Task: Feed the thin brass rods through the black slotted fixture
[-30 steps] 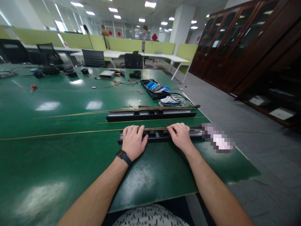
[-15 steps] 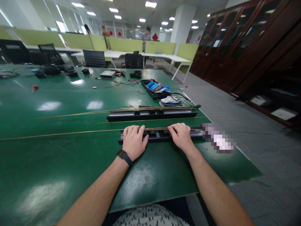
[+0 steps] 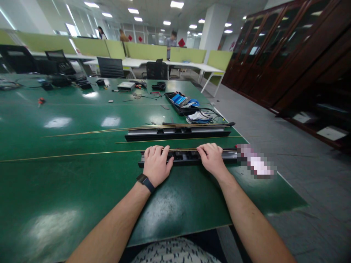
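A long black rail point(image 3: 186, 162) with a silvery inner channel lies on the green table in front of me. Over its left part rests my left hand point(image 3: 157, 164), its fingers curled round the far edge and its thumb on the near side. Along that far edge runs a thin brass-coloured strip point(image 3: 82, 155), reaching out to the left border of the view. My right hand point(image 3: 211, 159) is closed in a pinch on this strip at the rail's right half; the fingertips partly hide the contact. Dark blocks point(image 3: 183, 155) sit in the channel between my hands.
Farther off lies a second black rail point(image 3: 178, 136) with several brass-coloured strips along it. A loose strip point(image 3: 153, 141) lies between the rails. Beyond are a black tray point(image 3: 175, 104), white-and-blue gloves point(image 3: 199, 117) and cables. A pixelated patch point(image 3: 256, 162) covers something at the right.
My hands hold nearly the same places on the rail and strip. The view has shifted very slightly. In the background, a person at the left has come further into sight.
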A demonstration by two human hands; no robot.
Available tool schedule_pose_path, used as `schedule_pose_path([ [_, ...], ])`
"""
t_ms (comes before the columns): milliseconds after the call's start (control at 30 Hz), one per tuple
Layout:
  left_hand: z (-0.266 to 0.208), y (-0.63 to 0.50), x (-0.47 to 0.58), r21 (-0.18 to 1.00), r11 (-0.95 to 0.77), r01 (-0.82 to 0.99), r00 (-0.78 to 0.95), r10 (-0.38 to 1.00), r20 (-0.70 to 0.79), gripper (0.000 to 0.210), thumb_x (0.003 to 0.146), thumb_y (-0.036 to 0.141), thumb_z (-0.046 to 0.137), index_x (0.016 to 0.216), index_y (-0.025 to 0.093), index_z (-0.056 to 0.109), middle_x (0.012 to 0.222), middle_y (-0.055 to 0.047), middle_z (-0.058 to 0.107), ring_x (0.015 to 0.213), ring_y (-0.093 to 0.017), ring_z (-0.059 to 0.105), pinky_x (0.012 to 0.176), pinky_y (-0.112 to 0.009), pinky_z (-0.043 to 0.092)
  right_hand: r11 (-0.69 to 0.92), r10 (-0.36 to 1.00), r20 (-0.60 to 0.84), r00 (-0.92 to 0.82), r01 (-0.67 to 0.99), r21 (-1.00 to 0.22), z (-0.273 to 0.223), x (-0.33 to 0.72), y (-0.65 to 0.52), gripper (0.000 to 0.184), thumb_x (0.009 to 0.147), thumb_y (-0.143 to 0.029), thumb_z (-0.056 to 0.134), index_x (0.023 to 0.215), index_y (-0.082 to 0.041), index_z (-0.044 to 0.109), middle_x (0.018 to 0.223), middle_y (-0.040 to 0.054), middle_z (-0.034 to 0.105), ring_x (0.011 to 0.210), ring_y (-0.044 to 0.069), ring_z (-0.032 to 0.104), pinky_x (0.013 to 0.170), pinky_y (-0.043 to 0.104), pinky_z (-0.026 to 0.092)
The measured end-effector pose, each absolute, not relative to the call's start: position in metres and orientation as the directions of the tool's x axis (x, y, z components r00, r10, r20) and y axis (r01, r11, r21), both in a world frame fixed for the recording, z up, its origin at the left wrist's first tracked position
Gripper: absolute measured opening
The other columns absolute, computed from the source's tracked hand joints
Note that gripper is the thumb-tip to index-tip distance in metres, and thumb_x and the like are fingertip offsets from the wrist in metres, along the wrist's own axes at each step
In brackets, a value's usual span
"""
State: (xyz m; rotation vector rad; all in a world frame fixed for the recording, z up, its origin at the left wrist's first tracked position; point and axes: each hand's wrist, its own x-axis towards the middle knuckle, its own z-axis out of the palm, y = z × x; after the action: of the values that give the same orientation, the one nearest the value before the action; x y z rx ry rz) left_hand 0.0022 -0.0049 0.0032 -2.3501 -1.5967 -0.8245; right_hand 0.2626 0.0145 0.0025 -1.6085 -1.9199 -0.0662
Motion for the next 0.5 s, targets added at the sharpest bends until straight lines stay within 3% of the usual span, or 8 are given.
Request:
schedule_pose_path([
  [500,0.0026,-0.0052,0.0017,0.156,-0.402,0.902,0.266,0.804,0.532,0.042,0.098,0.041,0.054,0.134,0.021,0.061,0.121,-0.014,0.067,0.119,-0.032,0.055,0.107,-0.05,0.036,0.249,0.875,0.48,-0.067,0.912,-0.326,0.0038,0.2624,0.013,0.033,0.103,-0.041,0.046,0.087,-0.024,0.07,0.093,0.0049,0.073,0.096,0.022,0.056,0.089,0.04,0.029],
])
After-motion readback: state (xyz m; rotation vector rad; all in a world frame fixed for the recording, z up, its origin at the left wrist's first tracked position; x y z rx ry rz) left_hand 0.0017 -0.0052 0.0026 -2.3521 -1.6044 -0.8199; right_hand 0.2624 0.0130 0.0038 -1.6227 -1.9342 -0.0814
